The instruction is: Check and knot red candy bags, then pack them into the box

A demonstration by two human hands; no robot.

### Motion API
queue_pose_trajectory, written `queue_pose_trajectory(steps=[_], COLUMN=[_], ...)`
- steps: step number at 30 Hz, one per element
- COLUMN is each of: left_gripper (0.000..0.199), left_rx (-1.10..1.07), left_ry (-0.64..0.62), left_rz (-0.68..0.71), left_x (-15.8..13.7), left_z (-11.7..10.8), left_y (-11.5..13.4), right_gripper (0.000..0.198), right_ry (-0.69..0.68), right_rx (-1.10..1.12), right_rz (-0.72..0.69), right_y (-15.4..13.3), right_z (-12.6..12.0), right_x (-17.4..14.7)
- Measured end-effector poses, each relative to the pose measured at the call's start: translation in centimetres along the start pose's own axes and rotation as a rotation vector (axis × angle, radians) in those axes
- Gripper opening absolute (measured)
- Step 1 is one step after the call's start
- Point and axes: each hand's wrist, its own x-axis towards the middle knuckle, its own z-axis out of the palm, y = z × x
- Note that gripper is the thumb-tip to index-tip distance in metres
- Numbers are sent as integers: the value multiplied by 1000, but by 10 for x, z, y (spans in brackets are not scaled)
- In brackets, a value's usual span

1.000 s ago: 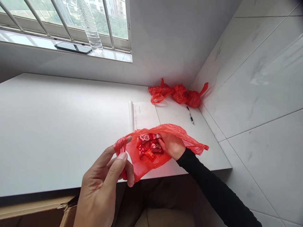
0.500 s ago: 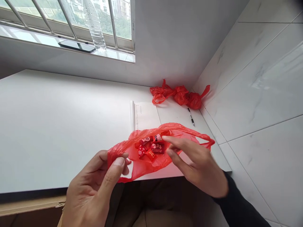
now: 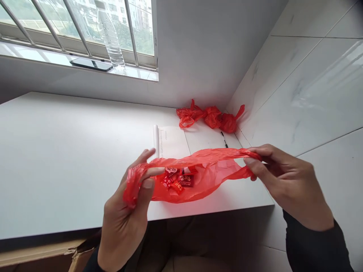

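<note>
A thin red plastic bag is stretched wide between my two hands over the table's front edge. Several wrapped candies in red and dark red wrappers lie inside it, toward the left. My left hand grips the bag's left handle, which loops around the fingers, with thumb and a finger near the mouth. At the other end, my right hand pinches the right handle between thumb and fingers. The bag's mouth faces up toward me.
Three knotted red bags sit in the table's back right corner, near a pen and a printed paper. A phone and a water bottle stay on the windowsill. Below the white table is a cardboard box.
My right hand has moved right from over the bag's mouth and taken hold of the right handle. My left fingers have slipped through the left handle. The view has shifted slightly.
</note>
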Motion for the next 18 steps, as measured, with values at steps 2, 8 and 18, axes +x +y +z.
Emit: queue_pose_trajectory(steps=[2, 8, 18], left_gripper=[22, 28, 35], left_rx=[-136, -15, -49], left_ry=[14, -491, -636], left_rz=[-19, -176, -264], left_x=[7, 15, 20], left_z=[5, 19, 18], left_y=[13, 43, 32], right_gripper=[4, 18, 41], right_ry=[71, -212, -534], right_rx=[153, 497, 456], right_rz=[-32, -206, -289], right_y=[-15, -46, -41], right_z=[-1, 20, 50], right_x=[2, 4, 20])
